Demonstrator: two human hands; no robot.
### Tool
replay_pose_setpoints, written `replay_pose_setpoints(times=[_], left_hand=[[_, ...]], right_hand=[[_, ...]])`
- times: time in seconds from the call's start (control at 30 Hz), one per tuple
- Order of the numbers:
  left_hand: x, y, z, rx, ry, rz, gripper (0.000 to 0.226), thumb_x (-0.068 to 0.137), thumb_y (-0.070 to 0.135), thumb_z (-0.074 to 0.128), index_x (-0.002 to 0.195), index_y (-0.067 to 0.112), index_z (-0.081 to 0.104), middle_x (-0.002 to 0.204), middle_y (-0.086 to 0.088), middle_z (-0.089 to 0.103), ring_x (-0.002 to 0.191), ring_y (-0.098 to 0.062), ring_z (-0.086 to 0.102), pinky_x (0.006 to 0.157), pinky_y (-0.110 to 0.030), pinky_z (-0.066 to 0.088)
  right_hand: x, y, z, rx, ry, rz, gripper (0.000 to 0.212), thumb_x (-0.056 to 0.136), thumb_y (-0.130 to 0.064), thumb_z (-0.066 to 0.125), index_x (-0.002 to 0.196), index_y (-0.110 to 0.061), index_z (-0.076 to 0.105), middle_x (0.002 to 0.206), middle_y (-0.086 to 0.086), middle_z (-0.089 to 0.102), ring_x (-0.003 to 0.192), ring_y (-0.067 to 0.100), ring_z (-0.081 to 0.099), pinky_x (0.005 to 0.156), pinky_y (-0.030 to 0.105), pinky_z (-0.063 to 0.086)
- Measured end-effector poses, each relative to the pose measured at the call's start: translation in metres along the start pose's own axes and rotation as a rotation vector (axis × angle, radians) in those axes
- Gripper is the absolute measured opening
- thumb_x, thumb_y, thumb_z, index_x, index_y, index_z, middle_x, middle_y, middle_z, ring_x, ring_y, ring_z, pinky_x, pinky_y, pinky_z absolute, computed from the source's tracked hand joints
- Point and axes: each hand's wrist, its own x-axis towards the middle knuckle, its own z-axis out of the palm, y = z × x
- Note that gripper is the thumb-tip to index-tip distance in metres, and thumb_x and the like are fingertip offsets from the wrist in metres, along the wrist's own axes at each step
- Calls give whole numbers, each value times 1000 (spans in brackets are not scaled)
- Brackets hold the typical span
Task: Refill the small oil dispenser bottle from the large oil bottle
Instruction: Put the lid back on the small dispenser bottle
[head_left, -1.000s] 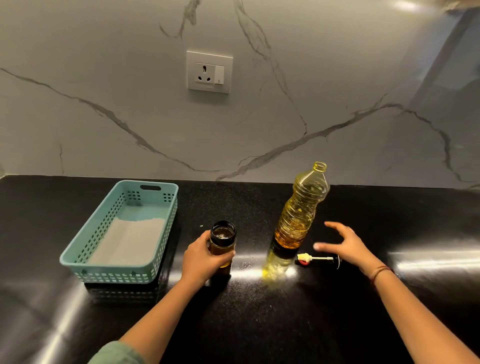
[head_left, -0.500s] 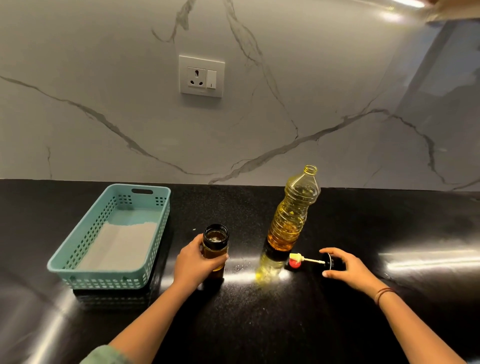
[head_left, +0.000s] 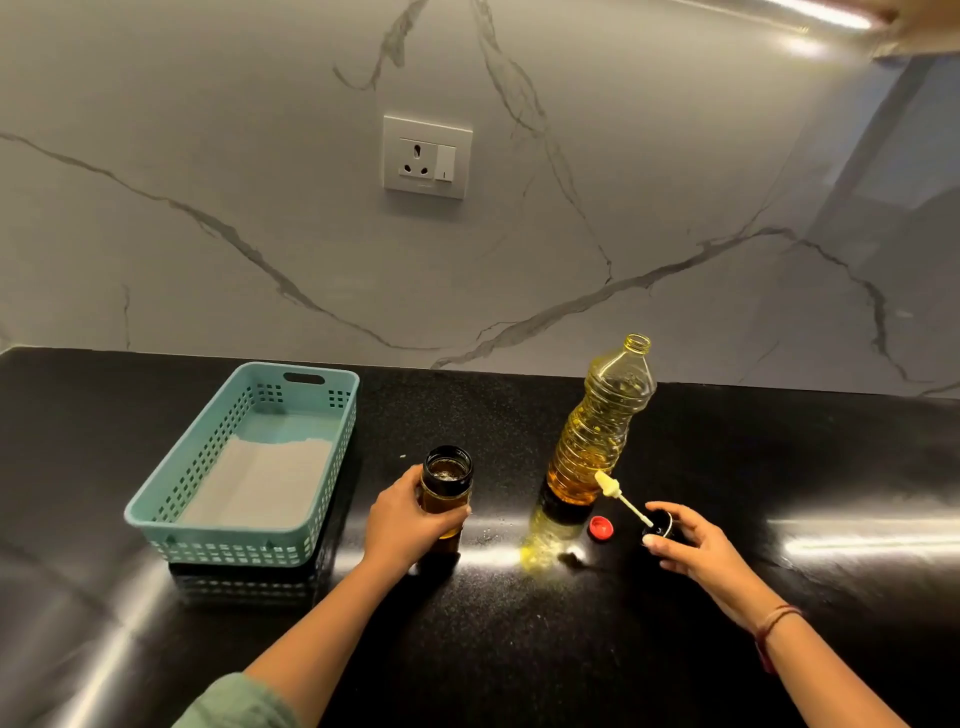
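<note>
Veined marble wall (head_left: 675, 208) is seen behind a black countertop (head_left: 519, 649). At the left, a teal perforated basket (head_left: 228, 545) is set, lined with pale paper. The large oil bottle (head_left: 597, 431) is stood upright and uncapped, partly filled, right of centre. The small oil dispenser bottle (head_left: 448, 470), open-topped, is gripped by the left hand (head_left: 402, 517) on the counter. A black dispenser cap (head_left: 658, 526), its white stem tilted upward, is pinched by the right hand (head_left: 696, 545). A red cap (head_left: 600, 527) is laid between.
</note>
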Motion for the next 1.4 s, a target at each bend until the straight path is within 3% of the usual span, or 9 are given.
replay_pose_setpoints(times=[0.07, 0.2, 0.3, 0.43, 0.6, 0.8, 1.0, 1.4], left_hand=[[0, 0, 0, -1, -2, -3, 47, 62, 49, 84, 100, 34, 61, 99, 15, 70, 97, -9, 64, 85, -34, 53], [-1, 1, -1, 0, -9, -8, 48, 61, 51, 83, 100, 35, 61, 99, 16, 69, 97, -7, 64, 84, -35, 54], [-2, 2, -2, -2, -12, -13, 48, 59, 55, 80, 99, 37, 60, 97, 17, 69, 95, -6, 64, 81, -36, 54], [-3, 3, -3, -5, -16, -20, 48, 58, 57, 78, 98, 39, 59, 96, 17, 69, 94, -6, 65, 80, -34, 54], [-3, 2, -2, -14, -14, -27, 52, 58, 57, 78, 102, 37, 61, 99, 16, 69, 96, -6, 64, 83, -35, 54], [-3, 4, -3, -18, -17, -39, 50, 60, 54, 79, 103, 36, 60, 99, 16, 69, 96, -6, 64, 82, -33, 53], [-5, 4, -4, -2, -19, -38, 51, 60, 56, 78, 103, 38, 59, 98, 16, 68, 95, -7, 64, 81, -34, 54], [-5, 4, -3, -6, -21, -33, 45, 64, 52, 78, 102, 38, 59, 97, 15, 69, 93, -7, 64, 78, -33, 54]], right_hand=[[-8, -20, 14, 144, -65, 19, 72, 43, -44, 92, 110, -34, 67, 118, 12, 59, 98, 23, 64, 75, 30, 54], [-22, -83, 54, 118, -170, -33, 47, 69, -16, 79, 112, -28, 65, 115, 12, 62, 93, 23, 65, 71, 28, 54], [-24, -120, 88, -37, -147, -100, 42, 74, -16, 78, 111, -30, 64, 110, 5, 62, 90, 15, 63, 64, 19, 51], [-21, -151, 111, -481, 4, -293, 45, 73, -33, 78, 114, -35, 58, 102, -10, 58, 97, 9, 55, 75, 21, 41], [-14, -174, 125, -895, 35, -390, 58, 77, -39, 72, 129, -35, 48, 112, -3, 57, 104, 14, 55, 86, 28, 46], [-1, -197, 147, -1196, -3, -533, 60, 82, -30, 67, 136, -33, 42, 122, 1, 51, 115, 22, 48, 92, 34, 46], [9, -218, 171, -1287, -91, -629, 52, 85, -23, 65, 133, -29, 48, 126, 2, 49, 117, 23, 45, 89, 35, 47], [19, -220, 192, -1214, -330, -546, 50, 78, -18, 73, 122, -23, 50, 119, 2, 52, 110, 19, 50, 84, 27, 46]])
